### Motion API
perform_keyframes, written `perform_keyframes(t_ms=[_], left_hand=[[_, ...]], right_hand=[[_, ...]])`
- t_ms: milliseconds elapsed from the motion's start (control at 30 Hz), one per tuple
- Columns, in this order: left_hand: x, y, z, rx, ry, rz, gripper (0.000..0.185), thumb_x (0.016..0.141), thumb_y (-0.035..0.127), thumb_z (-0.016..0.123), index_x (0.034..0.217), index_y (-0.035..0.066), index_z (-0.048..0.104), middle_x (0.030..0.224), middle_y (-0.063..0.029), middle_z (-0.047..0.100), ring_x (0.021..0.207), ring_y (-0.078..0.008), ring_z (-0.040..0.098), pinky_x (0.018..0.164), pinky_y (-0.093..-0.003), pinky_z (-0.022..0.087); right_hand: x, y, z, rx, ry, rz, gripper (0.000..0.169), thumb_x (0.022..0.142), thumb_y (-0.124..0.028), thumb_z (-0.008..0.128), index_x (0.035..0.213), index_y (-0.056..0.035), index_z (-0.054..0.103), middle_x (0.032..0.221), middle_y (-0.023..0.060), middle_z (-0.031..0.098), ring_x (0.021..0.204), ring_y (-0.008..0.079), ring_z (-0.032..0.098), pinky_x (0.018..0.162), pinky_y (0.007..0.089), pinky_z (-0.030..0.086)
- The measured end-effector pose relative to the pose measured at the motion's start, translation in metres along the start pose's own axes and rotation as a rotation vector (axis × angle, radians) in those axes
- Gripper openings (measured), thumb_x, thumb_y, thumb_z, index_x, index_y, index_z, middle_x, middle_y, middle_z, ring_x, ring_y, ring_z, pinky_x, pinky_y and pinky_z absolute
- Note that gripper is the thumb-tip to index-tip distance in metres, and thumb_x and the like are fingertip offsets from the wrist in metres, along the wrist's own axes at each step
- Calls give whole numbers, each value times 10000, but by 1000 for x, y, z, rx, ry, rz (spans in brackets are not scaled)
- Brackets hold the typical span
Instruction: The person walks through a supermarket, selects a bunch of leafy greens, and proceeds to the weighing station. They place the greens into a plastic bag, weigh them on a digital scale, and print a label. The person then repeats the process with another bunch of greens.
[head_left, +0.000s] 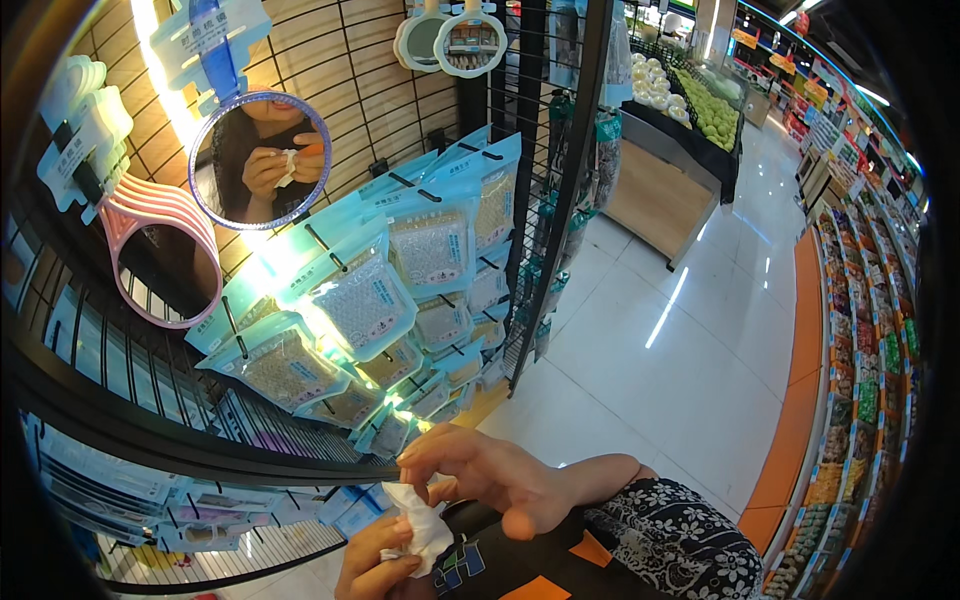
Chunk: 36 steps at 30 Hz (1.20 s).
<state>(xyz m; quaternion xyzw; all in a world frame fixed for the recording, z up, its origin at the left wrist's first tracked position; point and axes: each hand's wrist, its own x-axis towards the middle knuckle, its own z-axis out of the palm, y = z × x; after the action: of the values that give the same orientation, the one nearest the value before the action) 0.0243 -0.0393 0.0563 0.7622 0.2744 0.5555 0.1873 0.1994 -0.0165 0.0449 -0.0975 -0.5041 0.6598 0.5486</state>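
My left hand (379, 559), at the bottom, pinches a crumpled white tissue (424, 529) between thumb and fingers. Just above and to the right, my right hand (487, 480) has bent fingers near the upper end of the tissue; whether its fingertips touch it is hard to tell. A round hand mirror with a purple-blue rim (328, 165) hangs at the upper left and reflects two hands with the tissue. Pink-framed hand mirrors (217, 281) hang below and left of it.
Blue-edged packages (364, 300) hang from hooks on a black wire rack (360, 67). Scallop-edged mirrors (471, 45) hang at the top. Beyond a black post (559, 187) lie a tiled floor (637, 360), a produce stand (656, 210) and shelves of packaged goods (862, 375).
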Motion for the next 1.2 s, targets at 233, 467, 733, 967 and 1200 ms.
perform_keyframes(t_ms=[233, 467, 733, 967, 1200], left_hand=[[8, 2, 3, -94, 53, 4, 129, 790, -36, 606, 792, 6, 484, 828, -199, 612, 728, -254, 616, 659, -352, 511], [15, -3, 0, -305, -20, -48, 207, 746, -29, 662, 829, 6, 476, 848, -176, 574, 729, -246, 583, 686, -347, 472], [54, 40, -35, -1261, 58, -573, 286, 818, 287, 623, 837, 85, 422, 877, -89, 415, 830, -309, 492, 706, -570, 484], [61, 72, -36, -1288, 78, -618, 390, 797, 351, 647, 771, 77, 372, 856, -95, 383, 793, -315, 483, 602, -528, 509], [62, 70, -38, -1347, 46, -609, 405, 802, 370, 642, 799, 57, 386, 872, -106, 383, 837, -329, 496, 649, -536, 527]], right_hand=[[-8, -4, -12, 52, 51, -167, 788, 803, -564, 547, 1332, -39, 291, 1184, 119, 348, 1060, 213, 428, 915, 393, 355], [6, -5, -8, -646, -195, -117, 629, 692, -325, 755, 1215, -66, 519, 1161, 145, 518, 1063, 248, 527, 836, 347, 452], [-13, 12, -37, -544, 92, -55, 216, 770, -59, 638, 983, -37, 609, 740, 24, 606, 575, 75, 569, 508, 217, 445], [-26, 11, -43, -515, 181, 7, 243, 772, -51, 631, 1012, -33, 603, 790, 27, 620, 643, 64, 565, 569, 211, 443], [-34, 7, -45, -351, 252, 188, 229, 775, -8, 579, 1003, -14, 600, 763, 11, 602, 624, 60, 530, 555, 208, 423]])
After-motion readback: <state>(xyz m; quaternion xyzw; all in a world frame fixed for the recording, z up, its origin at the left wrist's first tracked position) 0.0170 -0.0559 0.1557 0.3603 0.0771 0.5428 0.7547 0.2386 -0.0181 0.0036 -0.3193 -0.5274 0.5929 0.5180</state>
